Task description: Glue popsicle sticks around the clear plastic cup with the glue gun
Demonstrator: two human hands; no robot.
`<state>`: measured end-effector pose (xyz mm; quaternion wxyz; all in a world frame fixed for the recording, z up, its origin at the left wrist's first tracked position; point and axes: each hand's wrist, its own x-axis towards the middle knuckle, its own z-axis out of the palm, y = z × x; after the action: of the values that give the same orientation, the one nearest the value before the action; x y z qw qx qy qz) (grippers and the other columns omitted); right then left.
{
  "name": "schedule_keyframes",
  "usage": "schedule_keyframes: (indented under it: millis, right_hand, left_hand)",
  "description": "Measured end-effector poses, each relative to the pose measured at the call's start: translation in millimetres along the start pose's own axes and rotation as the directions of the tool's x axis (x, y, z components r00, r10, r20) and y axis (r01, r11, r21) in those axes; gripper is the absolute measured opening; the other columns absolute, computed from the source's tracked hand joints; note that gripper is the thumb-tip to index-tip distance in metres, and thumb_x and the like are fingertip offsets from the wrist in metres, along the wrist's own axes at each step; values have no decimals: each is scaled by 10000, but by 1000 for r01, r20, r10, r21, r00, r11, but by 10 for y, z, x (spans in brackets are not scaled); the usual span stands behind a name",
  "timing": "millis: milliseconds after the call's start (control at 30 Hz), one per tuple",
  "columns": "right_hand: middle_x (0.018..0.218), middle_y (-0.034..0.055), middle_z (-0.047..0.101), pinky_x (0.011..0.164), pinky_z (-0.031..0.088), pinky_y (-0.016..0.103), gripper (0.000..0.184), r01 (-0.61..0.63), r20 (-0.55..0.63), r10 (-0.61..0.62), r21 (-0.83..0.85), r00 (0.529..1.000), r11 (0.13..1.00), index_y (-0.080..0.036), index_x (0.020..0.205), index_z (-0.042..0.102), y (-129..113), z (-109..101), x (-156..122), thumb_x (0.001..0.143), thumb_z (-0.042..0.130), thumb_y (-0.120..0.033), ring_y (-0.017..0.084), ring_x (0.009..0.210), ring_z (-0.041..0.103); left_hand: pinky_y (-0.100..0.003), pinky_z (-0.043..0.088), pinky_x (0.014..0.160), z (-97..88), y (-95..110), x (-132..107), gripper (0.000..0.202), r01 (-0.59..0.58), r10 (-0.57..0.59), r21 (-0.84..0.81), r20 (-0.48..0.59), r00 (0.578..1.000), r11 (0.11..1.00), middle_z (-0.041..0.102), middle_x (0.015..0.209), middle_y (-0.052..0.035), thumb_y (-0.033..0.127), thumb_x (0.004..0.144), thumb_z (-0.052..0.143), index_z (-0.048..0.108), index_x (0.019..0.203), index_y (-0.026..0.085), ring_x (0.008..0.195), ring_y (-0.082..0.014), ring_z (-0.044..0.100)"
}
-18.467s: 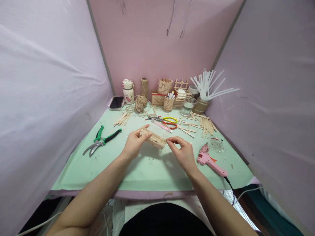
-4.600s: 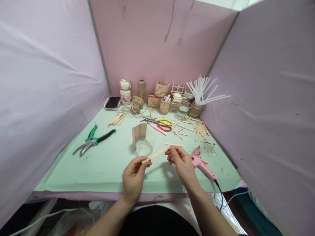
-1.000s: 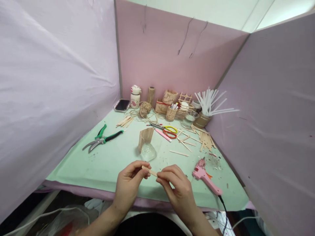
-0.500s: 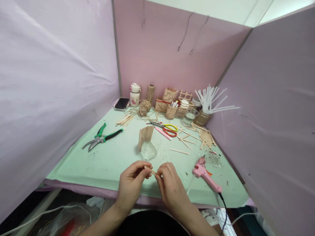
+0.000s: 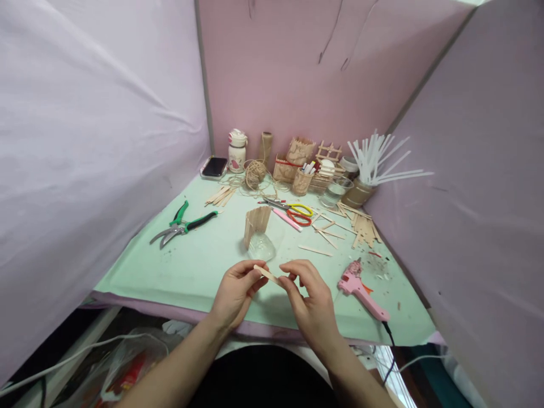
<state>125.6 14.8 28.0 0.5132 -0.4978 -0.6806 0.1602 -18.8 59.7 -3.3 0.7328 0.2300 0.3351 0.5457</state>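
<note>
Between both hands, just over the table's near part, is a short wooden craft stick (image 5: 268, 275). My left hand (image 5: 238, 290) pinches its left end with thumb and fingers. At the other end, my right hand (image 5: 311, 294) holds it between thumb and finger, the remaining fingers curled above. Just beyond my hands stands a clear glass jar (image 5: 261, 246), with a row of upright craft sticks (image 5: 256, 224) along its left and back side. A pink hot glue gun (image 5: 361, 289) lies to the right of my right hand, its cord hanging over the edge.
Green-handled pruning shears (image 5: 182, 225) lie at left. Scissors (image 5: 297, 211), a pink pen (image 5: 287, 220) and loose craft sticks (image 5: 364, 231) are spread beyond the jar. Along the back stand a bottle (image 5: 237, 152), twine (image 5: 255, 173), a water glass (image 5: 335, 192) and white glue sticks (image 5: 374, 161).
My hands have moved a little apart, so more of the craft stick shows. The right fingers have lifted and loosened. The camera view has shifted slightly.
</note>
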Motion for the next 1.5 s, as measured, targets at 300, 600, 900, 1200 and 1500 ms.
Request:
schedule_keyframes:
  millis: [300,600,900,1200,1500]
  right_hand:
    - [919,44,603,751,511,307,83,-74,44,73,22,996,997,-230,924,659,29,88,1,925,583,-196,181,884,601]
    - [842,13,637,696,448,279,72,-187,18,186,114,982,976,-219,821,661,27,124,22,869,641,-170,155,792,579]
    - [838,15,557,700,404,293,154,-148,95,137,116,986,982,-213,795,540,63,179,-32,933,503,-154,158,800,520]
    - [826,-1,502,693,394,286,159,-193,85,182,136,980,972,-221,812,477,70,168,-42,963,448,-177,147,766,490]
    - [855,14,488,694,398,301,145,-171,57,165,110,985,979,-223,829,474,89,178,-26,968,437,-209,165,799,492]
  left_hand:
    - [-190,510,712,-11,-38,-6,178,-188,163,180,144,976,966,715,774,-25,233,564,884,783,700,179,744,-115,637]
    - [-236,515,771,-105,-121,25,138,-302,241,357,207,948,884,727,853,-33,183,679,798,798,808,232,841,-158,653]
    - [-218,501,776,-119,-147,21,150,-308,239,372,221,946,876,723,826,-8,143,688,772,789,811,228,812,-134,640]
    - [-208,515,628,20,-82,-30,132,-114,103,191,65,993,975,690,707,0,174,620,794,728,735,169,650,-107,611]
    - [-185,472,535,-6,-37,-8,185,-125,29,359,261,965,925,680,703,-2,166,658,781,680,812,155,634,-107,595]
